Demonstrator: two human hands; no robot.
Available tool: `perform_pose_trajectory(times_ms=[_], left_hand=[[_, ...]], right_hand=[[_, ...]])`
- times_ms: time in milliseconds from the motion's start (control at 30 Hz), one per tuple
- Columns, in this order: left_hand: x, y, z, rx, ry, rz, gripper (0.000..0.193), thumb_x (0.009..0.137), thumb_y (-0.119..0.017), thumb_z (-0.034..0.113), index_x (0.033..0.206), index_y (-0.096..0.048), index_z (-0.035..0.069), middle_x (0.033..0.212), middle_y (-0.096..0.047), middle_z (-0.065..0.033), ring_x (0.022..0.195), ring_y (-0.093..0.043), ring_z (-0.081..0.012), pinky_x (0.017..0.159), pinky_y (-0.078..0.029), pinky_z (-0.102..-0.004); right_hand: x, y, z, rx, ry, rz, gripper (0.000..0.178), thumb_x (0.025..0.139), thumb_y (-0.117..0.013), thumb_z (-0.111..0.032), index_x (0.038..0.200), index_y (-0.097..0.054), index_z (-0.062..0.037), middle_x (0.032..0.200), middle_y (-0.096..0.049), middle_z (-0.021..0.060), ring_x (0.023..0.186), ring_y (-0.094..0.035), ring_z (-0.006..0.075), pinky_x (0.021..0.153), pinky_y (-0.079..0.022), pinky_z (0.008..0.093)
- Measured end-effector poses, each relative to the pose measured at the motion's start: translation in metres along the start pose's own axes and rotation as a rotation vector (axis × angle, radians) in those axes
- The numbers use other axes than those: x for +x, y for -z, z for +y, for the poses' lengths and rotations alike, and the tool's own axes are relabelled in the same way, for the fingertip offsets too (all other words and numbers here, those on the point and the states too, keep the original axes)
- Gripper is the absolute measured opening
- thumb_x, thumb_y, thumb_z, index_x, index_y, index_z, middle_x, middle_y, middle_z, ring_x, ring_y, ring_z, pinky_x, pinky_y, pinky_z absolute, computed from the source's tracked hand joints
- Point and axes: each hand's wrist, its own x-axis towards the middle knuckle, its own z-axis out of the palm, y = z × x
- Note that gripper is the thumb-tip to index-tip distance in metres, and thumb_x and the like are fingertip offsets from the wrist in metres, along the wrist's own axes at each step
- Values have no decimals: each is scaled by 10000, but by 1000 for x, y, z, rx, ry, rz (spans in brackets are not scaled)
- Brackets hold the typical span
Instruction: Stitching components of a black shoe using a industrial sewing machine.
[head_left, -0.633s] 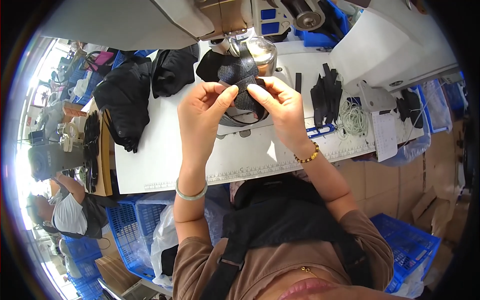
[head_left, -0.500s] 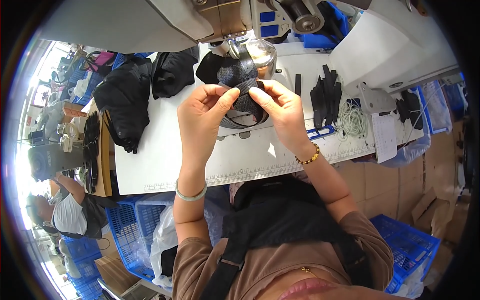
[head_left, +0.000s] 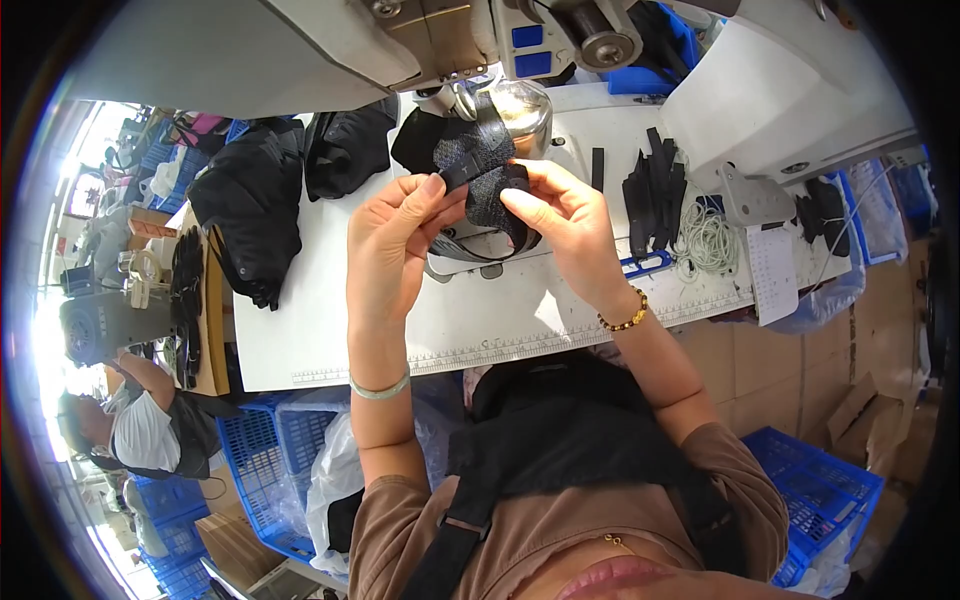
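A short black strip (head_left: 458, 174) is pinched between the thumb and fingertips of my left hand (head_left: 385, 240). Black webbing (head_left: 492, 203) hangs by its edge from my right hand (head_left: 572, 228), thumb against fingers. The two pieces meet or overlap between my hands; whether they are joined I cannot tell. More black fabric (head_left: 430, 138) lies behind them, against the shiny metal bed (head_left: 525, 112) of a sewing machine (head_left: 440, 45). A loop of the webbing curves down toward the white table (head_left: 470, 325).
Black fabric bundles (head_left: 245, 200) lie at the table's left. To the right are black strips (head_left: 655, 195), a tangle of pale cord (head_left: 705, 240) and a blue-handled tool (head_left: 646, 264). Blue crates (head_left: 250, 450) stand below. Another person (head_left: 150, 425) works at far left.
My left hand has drawn slightly left and turned, lifting the strip's end away from the webbing. My right hand keeps its pinch, nearly in place.
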Motion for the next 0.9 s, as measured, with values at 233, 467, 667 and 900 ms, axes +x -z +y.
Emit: perform_pose_trajectory(times_ms=[233,467,667,900], left_hand=[[-5,-11,0,193,-38,12,138,847,-647,98,880,-609,-31,792,-625,-56,714,-585,-92,681,-465,-190],[-8,-17,-5,369,-190,76,121,847,-649,88,837,-592,-17,736,-586,-13,671,-524,-47,630,-411,-162],[-9,-20,-8,395,-269,95,109,840,-651,61,839,-576,-18,739,-586,-14,670,-528,-46,620,-409,-159],[-11,-24,-9,421,-307,111,108,841,-646,51,838,-566,-22,741,-587,-16,662,-533,-46,609,-411,-158]], right_hand=[[0,-2,0,18,40,-9,241,863,-589,-32,1095,-557,24,989,-614,44,892,-567,63,801,-474,205],[4,2,4,7,71,-47,240,850,-587,-7,1086,-554,20,996,-598,36,911,-553,66,814,-460,207],[4,0,7,8,97,-26,238,843,-592,-20,1075,-545,13,976,-584,19,893,-543,54,798,-451,196],[4,-15,8,10,164,100,150,881,-587,-95,991,-556,3,896,-580,0,801,-526,31,720,-449,178]])
